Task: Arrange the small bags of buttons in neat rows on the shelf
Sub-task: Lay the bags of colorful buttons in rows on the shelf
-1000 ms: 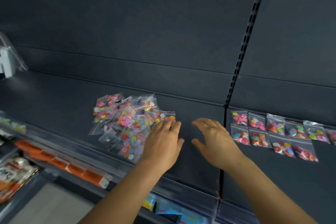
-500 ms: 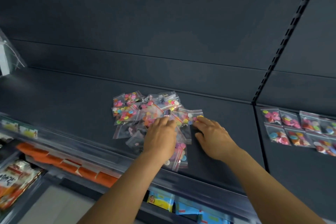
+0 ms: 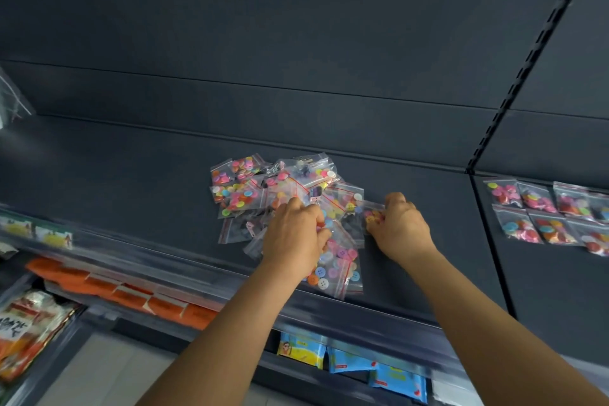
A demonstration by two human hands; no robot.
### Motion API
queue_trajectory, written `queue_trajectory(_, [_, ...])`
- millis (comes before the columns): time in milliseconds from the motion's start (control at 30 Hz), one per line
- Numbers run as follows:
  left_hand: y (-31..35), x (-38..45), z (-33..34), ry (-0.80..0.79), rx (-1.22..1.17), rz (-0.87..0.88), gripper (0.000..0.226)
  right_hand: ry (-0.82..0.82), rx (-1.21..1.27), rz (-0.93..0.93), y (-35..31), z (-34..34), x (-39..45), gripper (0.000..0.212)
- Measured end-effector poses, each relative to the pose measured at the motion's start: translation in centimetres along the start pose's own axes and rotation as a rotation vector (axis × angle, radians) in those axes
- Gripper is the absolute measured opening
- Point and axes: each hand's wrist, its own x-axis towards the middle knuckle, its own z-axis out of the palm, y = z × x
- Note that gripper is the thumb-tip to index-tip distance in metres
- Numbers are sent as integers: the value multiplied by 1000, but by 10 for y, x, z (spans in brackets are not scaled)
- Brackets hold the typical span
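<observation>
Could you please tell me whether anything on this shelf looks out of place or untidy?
Yes: the pile of button bags lies jumbled and overlapping mid-shelf, unlike the neat rows to the right. One bag sits near the front edge. Both hands are on the pile.

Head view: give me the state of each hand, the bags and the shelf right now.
Left hand: curled, on the heap.
Right hand: pinching one bag at the heap's right edge.
Loose bags: overlapping, unsorted heap.
Arranged bags: flat, two rows at right.
Shelf: mostly bare.
</observation>
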Motion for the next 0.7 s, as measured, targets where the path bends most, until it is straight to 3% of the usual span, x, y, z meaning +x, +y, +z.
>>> queue_trajectory(100, [2, 2, -2, -1, -21, 23, 4, -33, 70, 47, 0, -2, 2, 44])
queue_trajectory(300, [2, 1, -5, 71, -75, 68, 13, 36, 153, -24, 8, -4, -5, 9])
queue_trajectory(400, [5, 4, -9, 94, -111, 71, 17, 40, 192, -21, 11, -6, -8, 14])
queue_trajectory(533, [16, 6, -15, 82, -186, 61, 16, -3, 236, 21, 11, -7, -10, 44])
queue_trajectory(700, [32, 9, -17, 90, -411, 30, 11, 40, 472, 91, 17, -21, -18, 39])
